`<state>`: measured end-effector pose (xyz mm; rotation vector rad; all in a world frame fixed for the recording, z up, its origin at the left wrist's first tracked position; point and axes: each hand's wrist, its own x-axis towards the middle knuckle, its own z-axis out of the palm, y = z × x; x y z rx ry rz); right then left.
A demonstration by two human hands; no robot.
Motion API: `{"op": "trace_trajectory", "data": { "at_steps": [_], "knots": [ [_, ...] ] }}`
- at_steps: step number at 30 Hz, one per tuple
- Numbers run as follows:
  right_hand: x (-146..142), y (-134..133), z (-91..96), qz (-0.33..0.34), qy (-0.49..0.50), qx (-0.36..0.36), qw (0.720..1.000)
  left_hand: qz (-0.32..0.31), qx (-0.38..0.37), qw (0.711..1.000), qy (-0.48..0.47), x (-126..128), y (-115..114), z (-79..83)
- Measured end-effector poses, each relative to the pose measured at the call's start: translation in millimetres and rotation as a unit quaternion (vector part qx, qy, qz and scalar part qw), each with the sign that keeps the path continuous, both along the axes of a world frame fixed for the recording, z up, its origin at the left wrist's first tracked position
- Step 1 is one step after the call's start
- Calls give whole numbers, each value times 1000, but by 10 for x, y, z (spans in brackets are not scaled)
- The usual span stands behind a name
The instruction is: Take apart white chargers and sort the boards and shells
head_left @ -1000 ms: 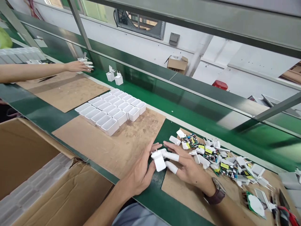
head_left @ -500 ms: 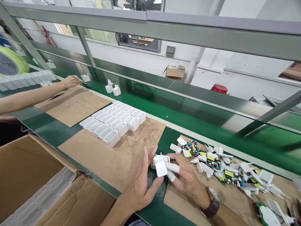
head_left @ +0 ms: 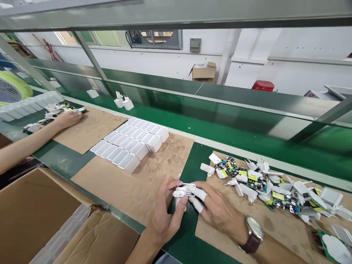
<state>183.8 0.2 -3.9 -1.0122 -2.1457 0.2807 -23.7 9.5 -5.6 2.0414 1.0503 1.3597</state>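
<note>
Between my two hands is a white plug adapter part, partly covered by my fingers. My left hand grips it with thumb and fingers closed. On the other side, my right hand, with white covers on two fingers and a watch at the wrist, pinches it too. To the left, rows of open white plastic cases stand on a cardboard sheet. A pile of circuit boards and white plug pieces lies to the right of my hands on another cardboard sheet.
An open cardboard box stands at the lower left. Another person's hand is over parts at far left, near a green fan. Two white plugs sit on the green belt behind the cases.
My left hand has closed round the white part, which is now turned differently. The other person's hand has moved back from the belt to the pile of parts. The view has tilted down slightly.
</note>
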Motion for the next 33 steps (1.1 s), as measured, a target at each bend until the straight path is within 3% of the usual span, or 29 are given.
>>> {"op": "trace_trajectory", "data": {
  "at_steps": [11,18,21,24,26,28,31,33],
  "knots": [
    [-18,56,50,7,-15,-9,1000,-2,-21,1000,-23,5,22,22],
    [2,38,-50,22,-2,12,1000,-3,-34,999,-29,-7,30,6],
    [4,23,-77,43,-6,-15,999,-4,-32,999,-29,-11,35,3],
    [-20,36,-87,45,50,-41,997,-14,-35,999,-36,-24,40,5],
    [-45,62,-91,36,136,-85,986,-30,-32,998,-42,-36,38,2],
    [-64,94,-83,26,268,-187,945,-42,-14,999,-17,-42,31,-6],
    [-66,128,-27,60,430,-382,816,-28,28,997,60,-32,19,-18],
    [-53,130,39,104,460,-470,746,-11,48,995,87,-20,15,-23]
  ]
}}
